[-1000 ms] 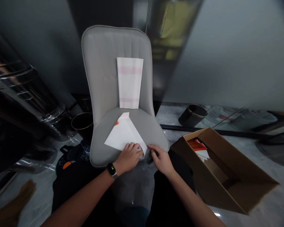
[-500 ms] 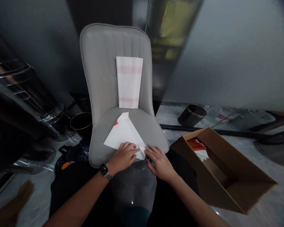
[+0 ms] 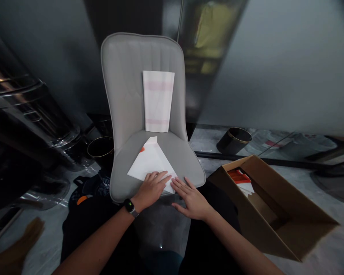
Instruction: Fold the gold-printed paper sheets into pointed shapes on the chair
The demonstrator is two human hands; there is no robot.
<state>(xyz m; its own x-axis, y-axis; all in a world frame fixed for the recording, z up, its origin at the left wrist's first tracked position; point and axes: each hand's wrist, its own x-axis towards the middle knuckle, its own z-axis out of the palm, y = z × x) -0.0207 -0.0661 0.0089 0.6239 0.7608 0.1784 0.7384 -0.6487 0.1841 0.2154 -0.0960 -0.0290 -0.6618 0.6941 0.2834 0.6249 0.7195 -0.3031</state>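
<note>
1. Head view, position of the item: a white folded paper sheet (image 3: pixel 150 162) lies flat on the seat of a grey upholstered chair (image 3: pixel 183 162), its narrow tip toward the backrest and its lower corner at the seat's near edge. An orange mark (image 3: pixel 142 149) shows at the upper left fold.
2. Left hand (image 3: pixel 151 189): open and released, not clenched. It rests palm down on the near part of the sheet, fingers extended. A black smartwatch (image 3: pixel 129 206) is on that wrist.
3. Right hand (image 3: pixel 192 200): open, fingers spread, grasping nothing. Its fingertips (image 3: pixel 174 183) lie just beside the sheet's lower corner, at the seat's near edge.
4. Step in hand: the folded sheet lies under one flat hand, with the other hand alongside.
5. Surroundings: a pink-banded white folded pad (image 3: pixel 157 101) stands against the chair's backrest (image 3: pixel 123 76). To the right of the seat, an open cardboard box (image 3: pixel 275 198) holds red-and-white papers (image 3: pixel 239 178).
</note>
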